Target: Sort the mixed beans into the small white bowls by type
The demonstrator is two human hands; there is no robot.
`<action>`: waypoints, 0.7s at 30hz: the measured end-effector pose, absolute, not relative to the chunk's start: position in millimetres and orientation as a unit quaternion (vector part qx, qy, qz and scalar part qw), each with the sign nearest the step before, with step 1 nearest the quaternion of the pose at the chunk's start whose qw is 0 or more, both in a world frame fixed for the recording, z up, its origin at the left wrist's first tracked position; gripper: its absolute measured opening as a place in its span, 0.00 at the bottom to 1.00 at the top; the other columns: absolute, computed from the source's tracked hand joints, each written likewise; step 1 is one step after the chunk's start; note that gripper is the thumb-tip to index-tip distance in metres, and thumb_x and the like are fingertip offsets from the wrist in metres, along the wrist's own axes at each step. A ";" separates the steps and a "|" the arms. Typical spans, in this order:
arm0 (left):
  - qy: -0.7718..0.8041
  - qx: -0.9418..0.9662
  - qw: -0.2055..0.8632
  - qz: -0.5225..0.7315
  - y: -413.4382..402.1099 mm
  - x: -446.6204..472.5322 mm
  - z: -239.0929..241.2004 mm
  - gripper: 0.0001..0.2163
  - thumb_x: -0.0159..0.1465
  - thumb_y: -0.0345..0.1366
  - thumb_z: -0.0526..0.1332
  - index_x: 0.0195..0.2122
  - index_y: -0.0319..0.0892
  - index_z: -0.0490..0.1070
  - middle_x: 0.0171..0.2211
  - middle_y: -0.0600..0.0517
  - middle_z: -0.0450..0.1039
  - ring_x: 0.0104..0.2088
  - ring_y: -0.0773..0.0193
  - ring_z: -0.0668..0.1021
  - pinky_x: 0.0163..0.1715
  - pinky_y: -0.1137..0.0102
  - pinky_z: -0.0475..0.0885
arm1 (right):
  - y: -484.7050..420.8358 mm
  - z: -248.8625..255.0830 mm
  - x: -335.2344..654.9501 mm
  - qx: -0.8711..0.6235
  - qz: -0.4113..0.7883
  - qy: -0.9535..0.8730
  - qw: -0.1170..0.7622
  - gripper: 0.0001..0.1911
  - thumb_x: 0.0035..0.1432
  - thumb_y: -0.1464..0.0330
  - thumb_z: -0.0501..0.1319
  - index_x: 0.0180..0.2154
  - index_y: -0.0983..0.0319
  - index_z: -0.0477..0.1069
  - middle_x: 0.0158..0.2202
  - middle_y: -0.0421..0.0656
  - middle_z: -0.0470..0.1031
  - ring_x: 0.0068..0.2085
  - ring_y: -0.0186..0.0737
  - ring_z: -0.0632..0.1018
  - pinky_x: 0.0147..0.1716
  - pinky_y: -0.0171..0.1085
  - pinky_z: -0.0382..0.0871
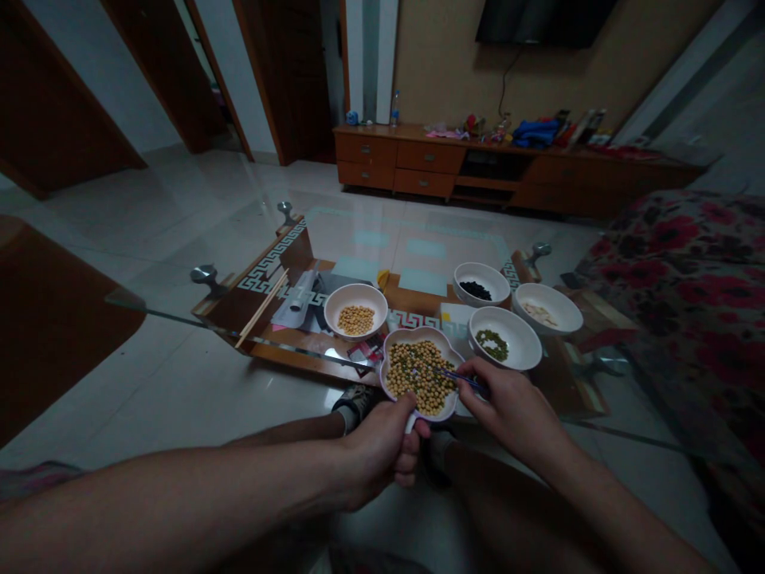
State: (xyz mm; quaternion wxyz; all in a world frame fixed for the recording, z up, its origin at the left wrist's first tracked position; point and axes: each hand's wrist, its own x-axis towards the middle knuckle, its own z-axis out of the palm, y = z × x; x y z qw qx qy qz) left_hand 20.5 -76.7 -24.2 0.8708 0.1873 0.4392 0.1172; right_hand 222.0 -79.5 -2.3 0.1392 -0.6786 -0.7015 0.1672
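Observation:
My left hand [382,450] is closed round the short handle of a flower-shaped dish [456,351] with a purplish rim, its thumb over the edge. Yellow soybeans [431,399] mixed with small green beans fill the dish. In my right hand [508,402], fingers pinch slim dark tweezers [474,383] whose tips reach into the beans. Whether the tips grip a bean is too small to tell. Just beyond the dish's right side stands a white bowl [526,343] of green beans [493,345]. To its left is another white bowl [332,299] of soybeans [356,320].
On the glass table [179,307], a bowl [504,275] of black beans and a bowl [570,303] of pale pieces stand at the right. Wooden chopsticks [261,308] lie at the left, near papers [292,311]. A flowered sofa [675,271] borders the right side.

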 end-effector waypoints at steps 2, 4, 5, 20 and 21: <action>0.436 0.189 0.873 0.114 -76.5 20.3 -24.3 0.21 0.68 0.50 0.42 0.27 0.42 0.62 0.14 0.62 0.47 0.13 0.73 0.48 0.17 0.73 0.45 | -76.9 -3.1 220.4 -0.676 0.168 -0.703 0.144 0.13 0.56 0.60 0.54 0.39 0.57 0.72 0.31 0.42 0.76 0.31 0.40 0.76 0.28 0.34 0.63; 0.428 0.188 0.876 0.115 -76.2 20.2 -25.0 0.21 0.68 0.50 0.41 0.27 0.42 0.61 0.14 0.62 0.47 0.13 0.73 0.48 0.17 0.73 0.45 | -74.6 -3.7 219.2 -0.676 0.165 -0.703 0.146 0.13 0.56 0.60 0.54 0.38 0.57 0.72 0.30 0.42 0.76 0.31 0.40 0.76 0.28 0.34 0.63; 0.425 0.188 0.878 0.117 -76.1 20.1 -25.5 0.21 0.68 0.51 0.41 0.27 0.42 0.61 0.14 0.62 0.48 0.14 0.73 0.48 0.17 0.73 0.45 | -73.7 -3.9 218.7 -0.677 0.163 -0.703 0.146 0.13 0.56 0.60 0.54 0.38 0.57 0.72 0.30 0.42 0.76 0.31 0.40 0.76 0.28 0.34 0.63; 0.425 0.185 0.878 0.117 -76.7 21.2 -22.4 0.21 0.68 0.51 0.40 0.29 0.41 0.60 0.14 0.63 0.47 0.14 0.74 0.48 0.18 0.73 0.45 | -70.7 -5.7 219.1 -0.659 0.158 -0.721 0.147 0.13 0.58 0.61 0.53 0.39 0.58 0.71 0.31 0.42 0.77 0.31 0.39 0.76 0.28 0.34 0.64; 0.422 0.185 0.880 0.118 -76.6 21.1 -23.1 0.21 0.68 0.51 0.40 0.29 0.41 0.60 0.14 0.63 0.48 0.14 0.74 0.49 0.18 0.73 0.45 | -71.2 -5.2 219.7 -0.658 0.158 -0.721 0.149 0.13 0.59 0.61 0.52 0.40 0.58 0.71 0.31 0.42 0.77 0.31 0.39 0.77 0.28 0.34 0.64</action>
